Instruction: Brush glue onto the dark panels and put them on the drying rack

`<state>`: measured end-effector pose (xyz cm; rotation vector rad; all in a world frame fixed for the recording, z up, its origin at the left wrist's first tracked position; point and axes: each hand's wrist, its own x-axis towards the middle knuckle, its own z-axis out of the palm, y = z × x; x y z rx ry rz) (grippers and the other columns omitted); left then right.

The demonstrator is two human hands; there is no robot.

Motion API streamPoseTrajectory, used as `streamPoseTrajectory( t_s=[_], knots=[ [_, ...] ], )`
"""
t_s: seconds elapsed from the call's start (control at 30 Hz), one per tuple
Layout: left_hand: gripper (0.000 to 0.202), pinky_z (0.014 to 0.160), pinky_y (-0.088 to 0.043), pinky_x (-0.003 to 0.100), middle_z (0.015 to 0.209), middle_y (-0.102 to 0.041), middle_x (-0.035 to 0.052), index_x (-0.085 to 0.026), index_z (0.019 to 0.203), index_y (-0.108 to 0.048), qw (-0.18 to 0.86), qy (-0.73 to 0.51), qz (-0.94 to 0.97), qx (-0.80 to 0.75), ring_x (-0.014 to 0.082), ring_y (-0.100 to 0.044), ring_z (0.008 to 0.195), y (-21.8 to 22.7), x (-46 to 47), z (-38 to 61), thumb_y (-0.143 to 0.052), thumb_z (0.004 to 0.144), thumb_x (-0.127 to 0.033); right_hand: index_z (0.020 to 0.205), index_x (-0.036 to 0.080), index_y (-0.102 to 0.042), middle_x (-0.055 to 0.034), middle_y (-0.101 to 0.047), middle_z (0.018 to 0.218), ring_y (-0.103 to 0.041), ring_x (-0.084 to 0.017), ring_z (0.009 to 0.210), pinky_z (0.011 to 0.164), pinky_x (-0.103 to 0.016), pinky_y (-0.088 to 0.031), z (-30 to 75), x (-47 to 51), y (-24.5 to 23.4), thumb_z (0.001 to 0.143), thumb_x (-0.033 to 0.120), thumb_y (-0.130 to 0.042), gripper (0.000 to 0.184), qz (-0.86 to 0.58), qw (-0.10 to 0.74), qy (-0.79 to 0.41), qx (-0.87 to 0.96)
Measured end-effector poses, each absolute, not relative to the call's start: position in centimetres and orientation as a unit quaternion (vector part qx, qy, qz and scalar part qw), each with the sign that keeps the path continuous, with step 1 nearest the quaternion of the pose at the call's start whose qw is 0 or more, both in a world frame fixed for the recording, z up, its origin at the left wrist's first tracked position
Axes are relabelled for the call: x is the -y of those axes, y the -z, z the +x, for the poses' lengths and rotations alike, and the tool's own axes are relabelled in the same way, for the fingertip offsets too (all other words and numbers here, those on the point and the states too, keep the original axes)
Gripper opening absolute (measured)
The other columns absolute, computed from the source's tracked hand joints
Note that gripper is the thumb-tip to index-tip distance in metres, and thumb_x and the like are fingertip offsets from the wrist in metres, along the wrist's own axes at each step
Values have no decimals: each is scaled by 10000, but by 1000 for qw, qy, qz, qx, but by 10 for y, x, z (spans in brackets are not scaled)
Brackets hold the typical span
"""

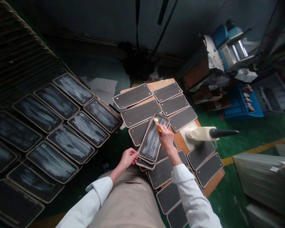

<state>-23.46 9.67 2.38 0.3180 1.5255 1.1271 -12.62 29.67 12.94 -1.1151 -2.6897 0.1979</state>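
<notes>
Over the tabletop [181, 143], in the head view, the person's right hand [165, 138] was closed around a small yellow-handled brush [157, 124]. Its tip rested on the far end of the top panel [152, 141]. That panel was dark with a pale rim and rounded corners, and it lay tilted on a short stack [144, 163] of the same pieces at the near edge of the tabletop, just in front of the person's lap. White streaks already covered most of its middle, while the near end looked barer. The left hand [128, 157] was curled on the panel's near corner, fingers on the edge, steadying it against the stack.

Around the stack, plain panels [140, 112] lay side by side and overlapping across the tabletop, none of them showing white. A pale bottle [201, 133] with a long black nozzle lay on its side to the right, near the right hand but apart from it. To the left, a slatted rack [19, 63] carried rows of streaked panels [87, 128], each brushed white down its face.

By the count of pieces, a good share looked done: more than ten brushed panels sat on the rack. At least as many plain ones remained on the tabletop, and the one under the brush seemed about finished. Beyond lay a green floor [228, 196] and a blue crate [242, 104], among clutter too dim to make out.
</notes>
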Motion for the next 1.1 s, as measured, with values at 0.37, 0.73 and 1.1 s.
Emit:
streamPoseTrajectory(
  t_s=[0.37, 0.73, 1.1],
  knots=[
    [188, 420, -366, 207, 535, -548, -62, -203, 786, -511, 506, -445, 199, -712, 108, -528, 432, -29, -93, -236, -621, 777, -356, 1095, 240, -624, -41, -659, 991, -649, -172, 809, 725, -252, -499, -57, -170, -162, 996, 318, -462, 205, -366, 87, -424, 824],
    [143, 545, -294, 237, 691, -598, -36, -221, 753, -569, 324, -293, 372, -819, 117, -531, 598, -53, -107, -233, -689, 752, -299, 1100, 187, -627, -41, -693, 846, -678, -177, 721, 529, -218, -491, -54, -203, -118, 862, 444, -660, 352, -532, 389, -568, 493],
    [54, 545, -306, 233, 650, -597, -37, -208, 677, -595, 384, -287, 378, -792, 110, -527, 591, -79, -120, -236, -630, 714, -189, 1075, 254, -640, 28, -713, 823, -682, -140, 777, 662, -252, -555, -20, -211, -74, 728, 374, -810, 404, -482, 507, -690, 185]
  ],
)
